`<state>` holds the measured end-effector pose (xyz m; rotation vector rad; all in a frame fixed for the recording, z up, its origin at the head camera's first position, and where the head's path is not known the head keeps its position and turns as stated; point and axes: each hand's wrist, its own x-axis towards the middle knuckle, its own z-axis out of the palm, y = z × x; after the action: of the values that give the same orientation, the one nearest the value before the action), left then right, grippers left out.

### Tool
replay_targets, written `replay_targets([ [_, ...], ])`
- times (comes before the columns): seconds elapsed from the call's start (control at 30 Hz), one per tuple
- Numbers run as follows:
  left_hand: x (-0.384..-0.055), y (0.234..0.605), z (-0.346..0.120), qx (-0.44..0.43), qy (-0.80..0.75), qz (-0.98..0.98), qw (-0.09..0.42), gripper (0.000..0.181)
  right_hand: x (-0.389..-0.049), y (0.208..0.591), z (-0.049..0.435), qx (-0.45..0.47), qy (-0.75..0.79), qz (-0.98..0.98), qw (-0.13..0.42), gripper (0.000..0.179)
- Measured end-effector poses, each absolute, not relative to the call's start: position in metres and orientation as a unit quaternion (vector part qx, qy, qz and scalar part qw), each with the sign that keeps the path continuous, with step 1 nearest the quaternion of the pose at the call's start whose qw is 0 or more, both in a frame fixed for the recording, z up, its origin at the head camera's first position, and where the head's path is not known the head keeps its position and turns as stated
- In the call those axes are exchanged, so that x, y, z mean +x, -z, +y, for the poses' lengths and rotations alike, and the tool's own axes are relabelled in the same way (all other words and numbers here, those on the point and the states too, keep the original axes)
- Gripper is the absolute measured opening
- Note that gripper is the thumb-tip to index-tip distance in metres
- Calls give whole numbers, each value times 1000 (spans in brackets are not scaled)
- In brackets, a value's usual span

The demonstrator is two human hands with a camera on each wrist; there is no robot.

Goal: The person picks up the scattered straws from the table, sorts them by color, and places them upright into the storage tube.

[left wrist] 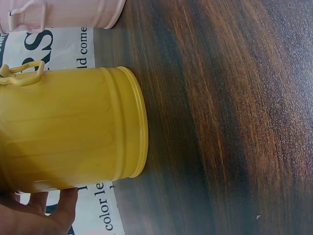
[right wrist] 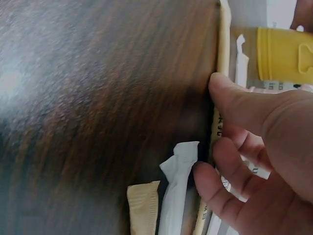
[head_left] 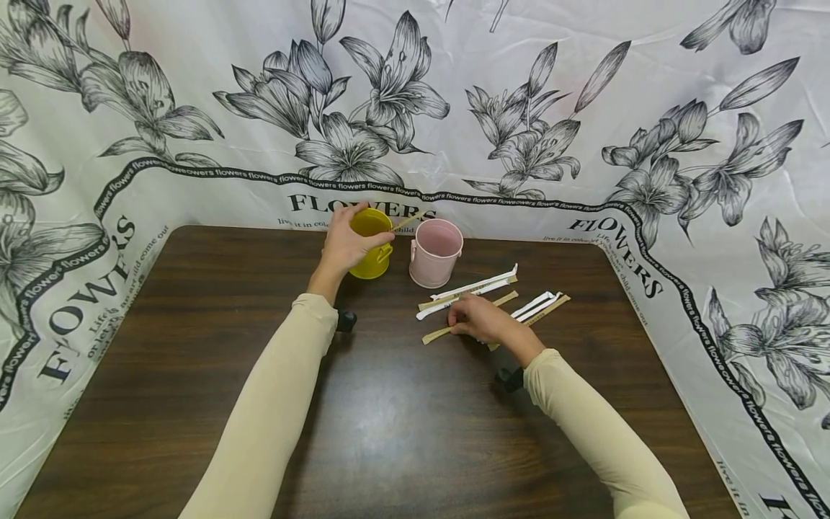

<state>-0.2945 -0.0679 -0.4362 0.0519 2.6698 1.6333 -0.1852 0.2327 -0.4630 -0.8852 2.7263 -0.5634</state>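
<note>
My left hand [head_left: 346,244] grips a small yellow bucket [head_left: 371,270] by its upper part, with the thumb across the near rim. In the left wrist view its fingertips [left wrist: 67,205] touch the side of the yellow bucket [left wrist: 73,127]. A tan straw [head_left: 410,220] slants out at the rim toward the right. My right hand [head_left: 483,321] pinches a brown paper-wrapped straw [head_left: 436,336] lying low over the table. In the right wrist view the thumb [right wrist: 234,98] lies along that straw [right wrist: 224,44], with curled fingers on the other side.
A pink bucket [head_left: 433,263] stands just right of the yellow one. Several white straws [head_left: 476,281] and brown straws lie about the right hand, including a white-wrapped straw [right wrist: 178,191] close to its fingertips. A flower-print cloth [head_left: 519,144] rises behind the dark wooden table [head_left: 389,432].
</note>
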Motion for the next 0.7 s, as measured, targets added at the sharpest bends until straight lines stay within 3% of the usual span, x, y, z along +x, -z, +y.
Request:
replay_targets([
  [0.2, -295, 439, -67, 18, -519, 855, 7, 92, -187, 459, 230, -343, 205, 913, 84, 9],
  [0.37, -294, 438, -67, 19, -520, 854, 4, 91, -186, 444, 221, -315, 260, 911, 64, 5],
  [0.53, -294, 438, -68, 21, -522, 853, 2, 90, -182, 426, 209, -271, 341, 899, 45, 8],
  [0.7, -294, 437, -68, 21, -521, 853, 2, 92, -176, 409, 199, -288, 393, 873, 20, 15],
])
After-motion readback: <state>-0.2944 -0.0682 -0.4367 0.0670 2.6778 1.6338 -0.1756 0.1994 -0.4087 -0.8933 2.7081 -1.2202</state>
